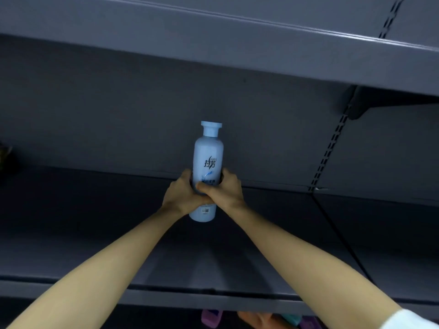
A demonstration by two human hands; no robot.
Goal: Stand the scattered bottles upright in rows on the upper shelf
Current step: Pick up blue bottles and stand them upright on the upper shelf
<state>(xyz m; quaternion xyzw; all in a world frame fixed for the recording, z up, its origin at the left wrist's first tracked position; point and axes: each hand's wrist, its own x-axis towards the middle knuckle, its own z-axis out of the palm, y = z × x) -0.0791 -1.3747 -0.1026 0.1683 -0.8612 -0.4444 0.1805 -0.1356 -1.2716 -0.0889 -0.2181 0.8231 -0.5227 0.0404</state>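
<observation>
Upright pale-blue bottle (207, 172), left hand (181, 194) and right hand (225, 189) fingers wrapped round it, perhaps touching shelf (95, 222)

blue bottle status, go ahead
Left hand and right hand grip blue bottle low. Bottle upright over shelf, contact unclear. No bottles beside it.

1. Two large dark Chinese characters, "拉芳", are printed in brush-like strokes on the front of the pale blue bottle (209, 153), about halfway up its body.
2. A row of tiny characters is set just above them, too small to be read.
3. A line of pale characters on a darker blue band lies below. It is partly covered by the left hand (183, 195) and the right hand (225, 188) and cannot be read.
4. A small square code (206, 210) is printed on a white patch near the bottle's base. The fine print beside it is illegible.
</observation>
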